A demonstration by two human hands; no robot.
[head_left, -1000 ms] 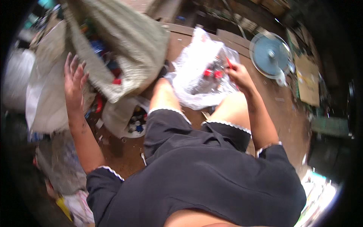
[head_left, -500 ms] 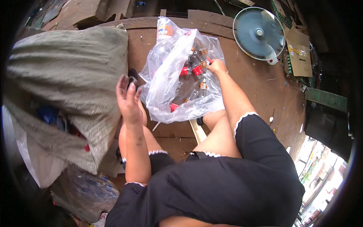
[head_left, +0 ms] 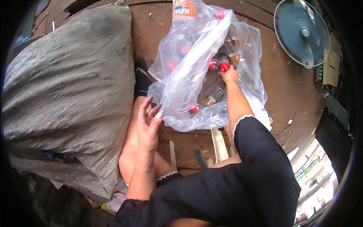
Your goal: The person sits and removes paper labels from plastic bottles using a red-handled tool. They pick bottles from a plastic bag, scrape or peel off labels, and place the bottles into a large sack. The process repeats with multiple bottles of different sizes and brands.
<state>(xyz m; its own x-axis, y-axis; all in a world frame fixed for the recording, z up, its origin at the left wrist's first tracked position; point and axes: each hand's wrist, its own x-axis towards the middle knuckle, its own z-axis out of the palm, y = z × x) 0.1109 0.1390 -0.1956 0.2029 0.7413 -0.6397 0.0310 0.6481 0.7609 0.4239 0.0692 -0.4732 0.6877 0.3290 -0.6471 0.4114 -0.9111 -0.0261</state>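
A large clear plastic bag (head_left: 185,83) lies before me with its mouth spread, and several empty plastic bottles rest inside. My right hand (head_left: 230,76) reaches into the bag, its fingers closed around the lower part of a red-labelled plastic bottle (head_left: 224,65). Bottles with orange labels, such as one plastic bottle (head_left: 210,100), lie around it. Through the film at the far end shows a larger orange-labelled bottle (head_left: 184,9). My left hand (head_left: 148,126) is raised short of the bag's near left side, fingers apart and holding nothing.
A bulging grey woven sack (head_left: 68,87) fills the left side, close by my left leg. An electric fan (head_left: 302,33) stands at the far right, with a cardboard piece (head_left: 332,60) beside it. Below the bag is a pale wooden strip (head_left: 219,145) on the brown floor.
My right hand has moved from the bag's right side inward onto the red-labelled bottle. My left hand stays raised and open. The whole view has shifted, bringing the bag and sack closer.
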